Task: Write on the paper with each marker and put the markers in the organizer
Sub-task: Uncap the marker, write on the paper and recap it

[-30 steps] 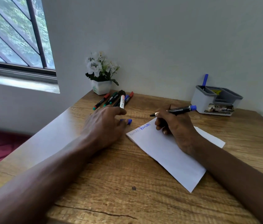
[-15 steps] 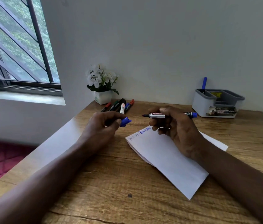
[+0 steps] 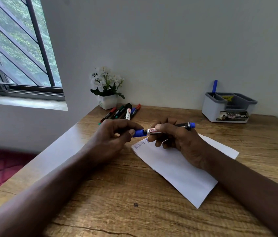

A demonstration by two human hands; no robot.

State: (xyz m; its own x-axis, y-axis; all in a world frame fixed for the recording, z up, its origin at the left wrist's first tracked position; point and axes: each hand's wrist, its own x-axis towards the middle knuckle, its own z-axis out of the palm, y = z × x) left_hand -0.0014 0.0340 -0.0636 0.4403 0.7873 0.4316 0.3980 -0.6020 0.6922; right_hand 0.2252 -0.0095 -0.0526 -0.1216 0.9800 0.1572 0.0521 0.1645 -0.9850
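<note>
The blue marker (image 3: 169,128) is held level just above the paper (image 3: 177,168), the right hand (image 3: 177,139) gripping its barrel while the left hand (image 3: 114,135) pinches the blue cap (image 3: 139,133) at its tip. If the cap goes on crooked or loose, it may slip off in the organizer (image 3: 227,108) at the back right, where one blue marker already stands.
</note>
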